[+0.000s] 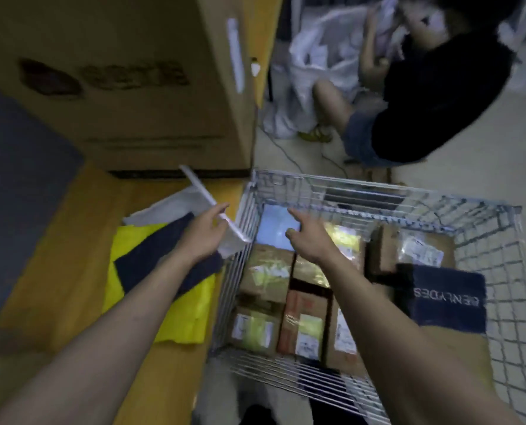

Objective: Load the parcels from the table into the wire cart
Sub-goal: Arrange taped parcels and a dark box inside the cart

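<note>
Over the table edge, the left hand (pixel 205 231) grips a thin white flat parcel (pixel 214 210), fingers curled round it, and holds it tilted right at the near-left corner of the wire cart (pixel 485 240). Its lower end sits just against the cart's rim. Beside it, the right hand (pixel 309 237) reaches out above the cart, fingers loosely spread, index extended forward, holding nothing.

Down inside the cart, parcels already lie packed side by side: a pale blue bag (pixel 275 228) at the far-left corner, brown cardboard boxes (pixel 268 271) with yellow and white labels along the left and middle, another brown box with a clear pouch (pixel 421 250) on the right, and a dark navy bag with white lettering (pixel 448 299) at the near right.

On the yellow table (pixel 59 265), under the left forearm, a bright yellow bag (pixel 191 314) lies with a dark navy flat parcel (pixel 151 256) partly on top of it, and a white flat parcel (pixel 166 207) lies just behind them. A large cardboard carton (pixel 126 81) stands at the back of the table.

Beyond the cart, another person in a dark top (pixel 439 96) crouches on the floor beside white sacks (pixel 320 53).
</note>
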